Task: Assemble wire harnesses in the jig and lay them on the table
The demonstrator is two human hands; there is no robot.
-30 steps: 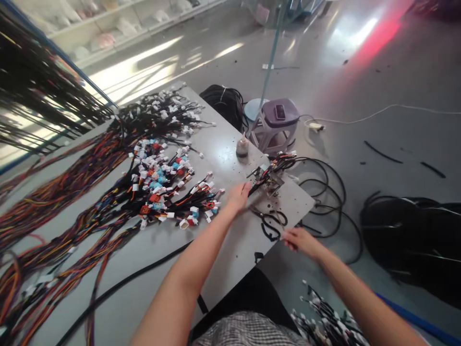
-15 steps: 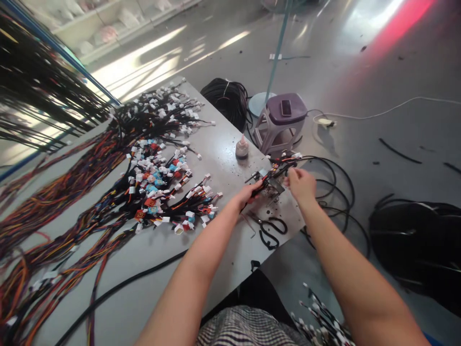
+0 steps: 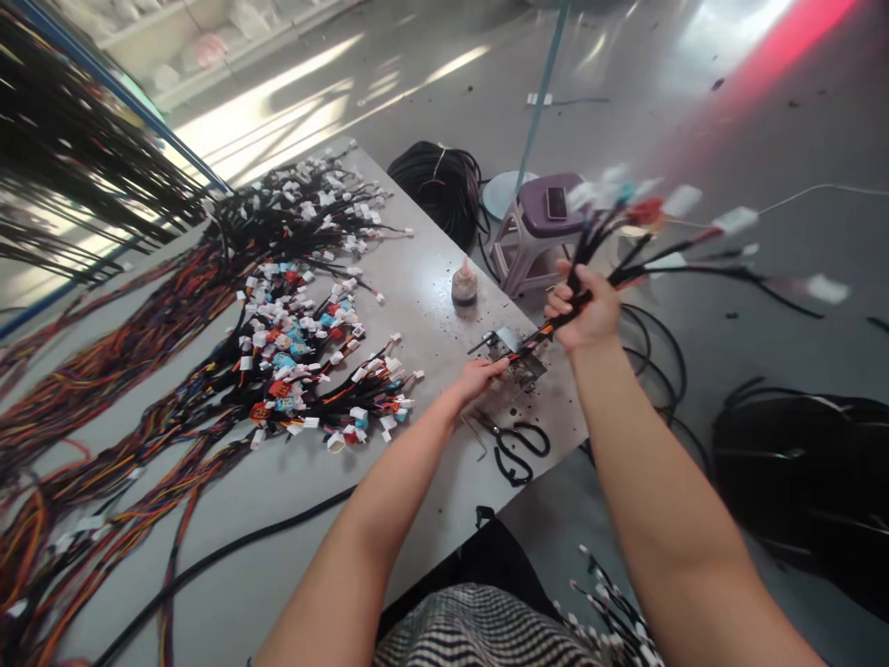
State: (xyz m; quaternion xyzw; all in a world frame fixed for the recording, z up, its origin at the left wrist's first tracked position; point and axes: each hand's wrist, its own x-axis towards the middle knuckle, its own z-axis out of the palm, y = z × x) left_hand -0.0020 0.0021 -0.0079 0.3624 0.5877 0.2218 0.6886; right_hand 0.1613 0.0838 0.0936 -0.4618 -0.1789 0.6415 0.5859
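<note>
A wire harness (image 3: 542, 335) stretches between my hands above the table corner. My right hand (image 3: 589, 308) is wrapped round its black-sleeved branches, which fan out up and to the right with white, red and blue connectors (image 3: 645, 211) at their ends, partly blurred. My left hand (image 3: 481, 376) grips the harness further back, fingers closed around it. Beneath the harness is a small metal fixture (image 3: 510, 341), partly covered by it. Black-handled scissors (image 3: 519, 445) lie near my left hand, with a thin bent metal rod (image 3: 475, 439) beside them.
Several harness bundles (image 3: 298, 371) with connectors cover the table's left side. A small bottle (image 3: 465, 283) stands at the far edge. Beyond it are a coil of black tubing (image 3: 439, 195) and a purple stool (image 3: 538, 206) bearing a phone (image 3: 557, 203). More black coils (image 3: 798, 463) lie on the floor at right.
My right hand has closed round the harness branches, and their connector ends now spread up and to the right. My left hand stays on the harness near the fixture.
</note>
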